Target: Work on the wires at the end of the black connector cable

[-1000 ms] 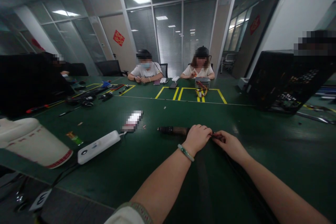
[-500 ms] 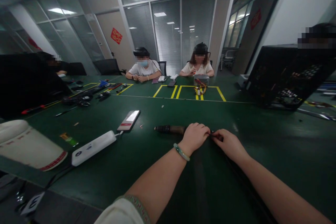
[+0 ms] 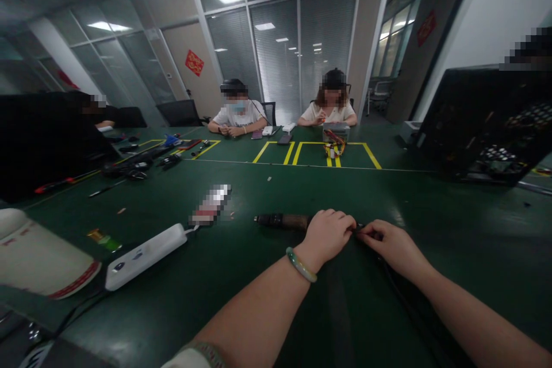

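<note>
A dark, cylindrical electric screwdriver [image 3: 282,221] lies across the green table with its narrow tip pointing left. My left hand [image 3: 328,234], with a jade bangle at its wrist, is wrapped over the tool's rear part. Just to its right, my right hand [image 3: 390,242] pinches a dark cord end close to the tool's back end. The exact join between tool and cord is small and partly hidden by my fingers. From there a black cord [image 3: 401,293] trails down toward the table's near edge.
To the left are a large paper cup [image 3: 47,259], a white power bank [image 3: 144,256] cabled to a phone [image 3: 210,205], and a small green-gold packet [image 3: 104,240]. A black computer case [image 3: 483,126] stands at right. Two people sit across, near a metal box with wires [image 3: 336,133].
The view has shifted slightly. Both hands stay at the screwdriver's back end, with the right hand still pinching the cord end; little else has changed.
</note>
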Tool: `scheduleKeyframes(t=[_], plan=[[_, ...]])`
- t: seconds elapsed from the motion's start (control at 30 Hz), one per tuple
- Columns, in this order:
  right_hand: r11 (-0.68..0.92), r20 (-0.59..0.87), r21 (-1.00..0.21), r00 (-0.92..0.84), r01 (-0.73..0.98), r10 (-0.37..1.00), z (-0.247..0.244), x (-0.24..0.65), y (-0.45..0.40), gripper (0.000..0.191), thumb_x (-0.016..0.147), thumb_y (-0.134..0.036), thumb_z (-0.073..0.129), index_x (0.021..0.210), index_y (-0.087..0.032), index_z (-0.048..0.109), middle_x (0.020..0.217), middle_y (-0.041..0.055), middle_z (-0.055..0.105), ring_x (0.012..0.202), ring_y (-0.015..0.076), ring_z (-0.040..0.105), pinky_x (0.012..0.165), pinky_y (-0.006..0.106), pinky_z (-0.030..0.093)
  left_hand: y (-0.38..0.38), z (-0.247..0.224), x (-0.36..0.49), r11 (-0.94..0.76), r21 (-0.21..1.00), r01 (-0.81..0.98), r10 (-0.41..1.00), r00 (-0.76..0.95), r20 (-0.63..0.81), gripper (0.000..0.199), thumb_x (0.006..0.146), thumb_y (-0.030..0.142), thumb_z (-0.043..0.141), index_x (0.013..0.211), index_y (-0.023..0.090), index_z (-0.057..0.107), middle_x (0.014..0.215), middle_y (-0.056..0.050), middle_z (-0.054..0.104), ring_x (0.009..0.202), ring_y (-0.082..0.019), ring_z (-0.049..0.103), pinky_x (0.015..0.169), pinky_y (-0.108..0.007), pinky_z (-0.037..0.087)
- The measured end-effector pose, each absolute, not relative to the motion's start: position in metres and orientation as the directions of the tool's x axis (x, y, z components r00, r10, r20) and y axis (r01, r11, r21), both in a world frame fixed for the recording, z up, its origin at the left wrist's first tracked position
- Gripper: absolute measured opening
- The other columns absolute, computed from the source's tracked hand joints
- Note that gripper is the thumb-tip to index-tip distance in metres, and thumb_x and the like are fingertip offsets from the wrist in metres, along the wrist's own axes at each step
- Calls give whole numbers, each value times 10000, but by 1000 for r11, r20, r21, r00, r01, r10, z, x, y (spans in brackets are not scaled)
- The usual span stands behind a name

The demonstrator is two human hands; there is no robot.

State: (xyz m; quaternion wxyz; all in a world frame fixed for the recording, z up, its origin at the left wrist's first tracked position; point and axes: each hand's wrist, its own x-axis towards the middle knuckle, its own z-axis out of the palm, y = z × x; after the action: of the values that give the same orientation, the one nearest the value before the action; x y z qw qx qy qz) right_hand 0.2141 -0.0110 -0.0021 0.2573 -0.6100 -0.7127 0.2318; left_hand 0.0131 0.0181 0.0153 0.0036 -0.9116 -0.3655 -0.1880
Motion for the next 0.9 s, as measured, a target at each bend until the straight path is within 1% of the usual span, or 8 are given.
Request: scheduleKeyframes(t=[0.13,0.23,0.4,0.5,0.63,0.8,0.9], plan=[[137,76,-665,-116,734,990,-6,216,-9,220,836,-444,595,872,-263,715,910,21,681,764,201,628,622,283,468,18,16,13,-717,162,678,685,642,344,90,925,262,554,1003,217,561,992,0,640,943,-185,561,824,-333,423],[144,83,-668,-119,730,989,-5,217,-9,208,841,-433,593,867,-264,712,909,16,681,786,200,631,658,287,476,19,15,13,-719,175,673,684,640,350,71,914,265,572,953,207,558,973,-5,636,929,-187,559,816,-336,422],[117,58,-671,-106,733,993,-3,216,-9,233,843,-446,582,874,-257,714,957,33,682,798,211,630,652,293,480,20,16,13,-723,198,662,682,636,360,61,914,264,576,946,214,564,974,6,630,936,-185,555,812,-334,428],[100,53,-667,-87,738,995,-4,217,-8,239,835,-457,585,877,-258,712,938,42,685,803,226,628,657,303,483,19,18,12,-726,213,654,681,640,356,85,912,283,583,955,210,571,992,3,630,950,-187,554,820,-338,431],[80,24,-665,-86,742,996,-6,218,-8,254,851,-473,561,894,-269,707,928,39,680,786,225,627,647,308,487,18,22,11,-723,236,649,686,634,357,75,912,266,584,954,204,586,991,-7,637,955,-194,558,827,-342,428],[96,37,-662,-95,743,995,-8,221,-6,253,850,-481,567,900,-277,708,947,39,682,800,229,632,655,312,495,19,23,13,-713,216,667,698,642,317,79,930,262,556,973,214,602,1009,1,644,969,-177,561,830,-331,431],[113,64,-667,-95,737,993,-7,220,-5,241,853,-466,575,899,-273,712,947,37,686,815,224,638,680,307,494,21,20,14,-715,209,667,695,643,323,96,929,266,560,989,213,613,1030,-3,650,987,-173,565,858,-336,430]])
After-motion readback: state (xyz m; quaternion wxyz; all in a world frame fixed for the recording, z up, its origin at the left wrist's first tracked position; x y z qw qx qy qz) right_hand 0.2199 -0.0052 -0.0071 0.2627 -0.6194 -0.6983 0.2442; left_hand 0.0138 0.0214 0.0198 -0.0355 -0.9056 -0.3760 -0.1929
